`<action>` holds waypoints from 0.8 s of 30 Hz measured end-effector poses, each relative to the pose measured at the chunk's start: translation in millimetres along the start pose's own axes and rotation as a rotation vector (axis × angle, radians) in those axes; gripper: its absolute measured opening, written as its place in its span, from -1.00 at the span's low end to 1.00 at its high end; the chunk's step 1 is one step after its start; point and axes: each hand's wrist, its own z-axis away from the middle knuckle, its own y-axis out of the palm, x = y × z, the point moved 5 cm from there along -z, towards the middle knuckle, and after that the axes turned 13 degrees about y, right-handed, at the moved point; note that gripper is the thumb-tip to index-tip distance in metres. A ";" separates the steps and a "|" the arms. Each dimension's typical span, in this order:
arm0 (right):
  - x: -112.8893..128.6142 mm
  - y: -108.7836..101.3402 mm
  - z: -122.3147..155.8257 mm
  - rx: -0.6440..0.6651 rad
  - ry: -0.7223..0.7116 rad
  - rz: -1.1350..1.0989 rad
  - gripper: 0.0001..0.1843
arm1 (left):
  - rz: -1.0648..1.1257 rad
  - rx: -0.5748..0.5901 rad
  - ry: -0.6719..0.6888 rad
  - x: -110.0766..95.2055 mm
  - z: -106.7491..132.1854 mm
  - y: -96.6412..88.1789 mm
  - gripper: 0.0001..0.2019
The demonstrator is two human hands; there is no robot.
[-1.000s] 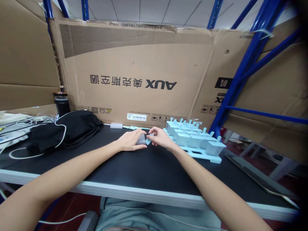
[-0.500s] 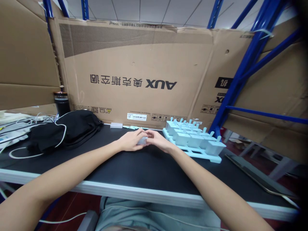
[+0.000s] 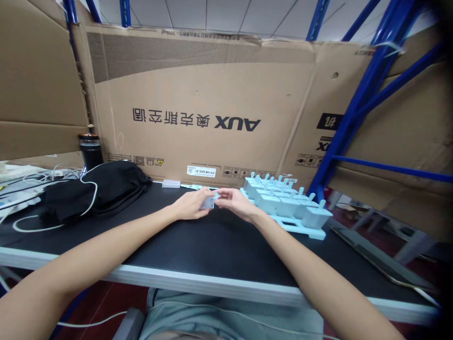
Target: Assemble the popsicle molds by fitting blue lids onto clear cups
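Note:
My left hand (image 3: 189, 204) is closed around a small translucent popsicle mold (image 3: 207, 203), held above the black table in front of me. Its open-looking end faces right. The fingers of my right hand (image 3: 234, 203) pinch a light-blue stick lid (image 3: 216, 195) at the mold's right end. My fingers partly cover both pieces, and I cannot tell whether the lid is seated. To the right, several popsicle molds (image 3: 288, 207) with upright light-blue sticks stand in a light-blue rack (image 3: 283, 221).
A pale translucent block (image 3: 171, 183) and light-blue pieces (image 3: 196, 187) lie along the back edge. On the left are a black bag (image 3: 116, 189), white cables and a dark bottle (image 3: 92, 153). A tablet-like device (image 3: 378, 255) lies at right. Cardboard (image 3: 198, 85) walls the back.
My hands have drawn slightly apart, and more of the mold and the light-blue lid shows between them. The rack and the other things have stayed in place.

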 end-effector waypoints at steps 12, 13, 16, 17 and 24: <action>-0.7 -0.4 1.4 0.035 0.039 -0.073 -0.67 | 0.072 -0.072 0.042 2.7 0.3 2.1 -0.49; -0.7 -0.7 1.4 0.038 0.039 -0.081 -0.67 | 0.069 -0.077 0.044 3.7 0.6 2.4 -0.48; -0.7 -3.2 0.7 0.035 0.035 -0.098 -0.68 | 0.036 -0.099 0.052 5.8 1.6 2.4 -0.50; -0.7 -3.9 0.4 0.033 0.035 -0.098 -0.69 | 0.021 -0.101 0.053 6.2 1.9 2.4 -0.49; -3.1 -1.6 -1.5 -0.030 0.060 -0.077 -0.65 | 0.002 -0.061 0.027 5.3 2.7 3.2 -0.40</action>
